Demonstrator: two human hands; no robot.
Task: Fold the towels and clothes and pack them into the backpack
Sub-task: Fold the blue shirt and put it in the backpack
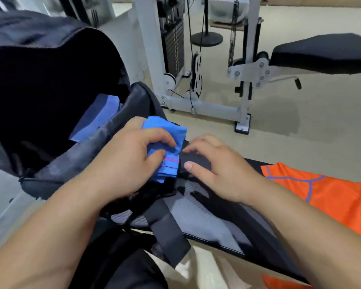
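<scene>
- Your left hand [123, 163] grips a folded blue towel [167, 130], soft, with thin pink stripes, at the rim of the open backpack [50, 69].
- The backpack is dark, rounded fabric; another blue cloth [96, 117] lies flat inside it.
- Your right hand [217, 170] is relaxed, holding nothing, with its fingertips on the ribbed black tabletop [196, 209].
- A smooth orange garment [332, 199] with blue seams lies on the tabletop to your right.

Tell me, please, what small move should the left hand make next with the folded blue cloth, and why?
Probably move the folded blue cloth left, into the open backpack. The left hand grips it folded beside the rim, another blue piece lies inside, and the right hand rests open beside it.
</scene>
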